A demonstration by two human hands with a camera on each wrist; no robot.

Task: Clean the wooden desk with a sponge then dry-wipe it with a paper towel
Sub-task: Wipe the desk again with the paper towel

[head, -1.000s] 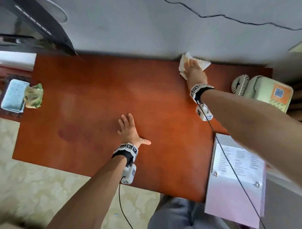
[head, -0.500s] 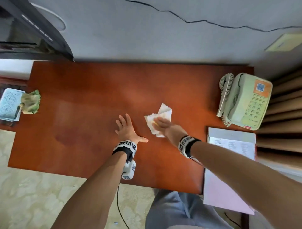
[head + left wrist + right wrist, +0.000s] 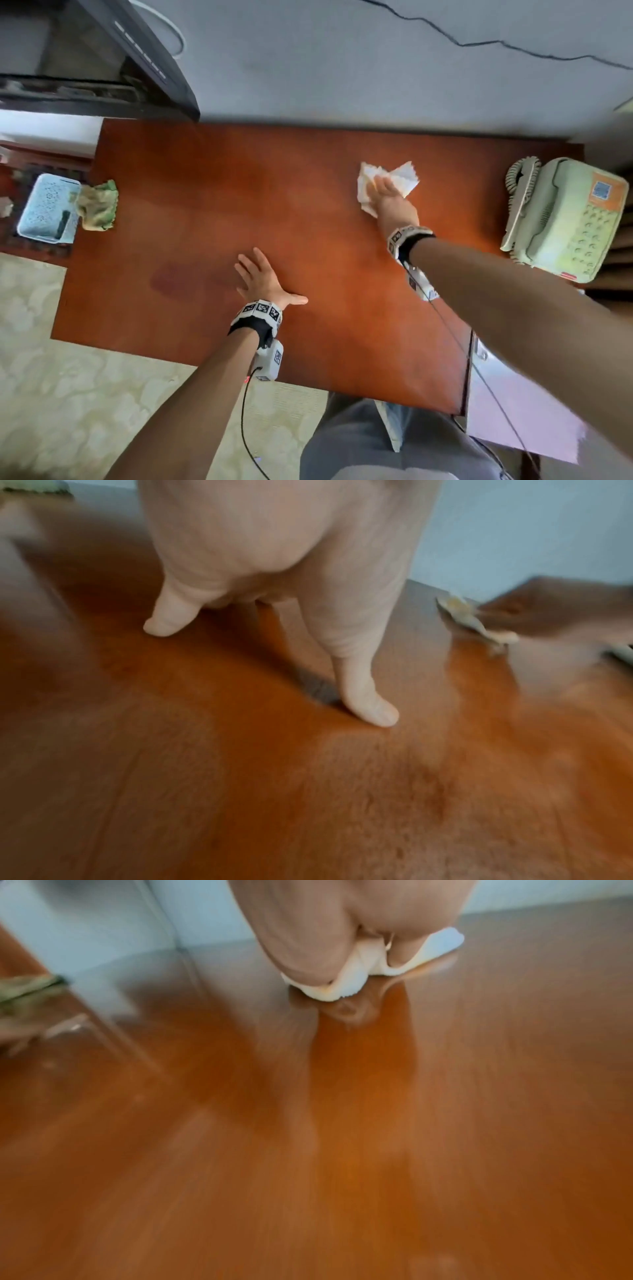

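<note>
The reddish wooden desk (image 3: 205, 205) fills the head view. My right hand (image 3: 387, 193) lies flat on a crumpled white paper towel (image 3: 407, 174) and presses it onto the desk's far right part, left of the telephone. From the right wrist the paper towel (image 3: 346, 985) bulges out from under my palm (image 3: 342, 920). My left hand (image 3: 260, 277) rests flat on the desk's middle with fingers spread and holds nothing; its thumb (image 3: 369, 707) touches the wood. A yellow-green sponge (image 3: 97, 205) sits at the desk's left edge. A darker damp patch (image 3: 171, 281) shows left of my left hand.
A pale green telephone (image 3: 565, 219) stands at the desk's right end. A binder with paper (image 3: 513, 411) lies at the near right corner. A light blue basket (image 3: 48, 209) sits beside the sponge, off the desk's left edge. A dark monitor (image 3: 137, 51) stands at far left.
My right hand slid the paper towel from the far edge toward the desk's middle, then back out to the far right. My left hand stayed planted.
</note>
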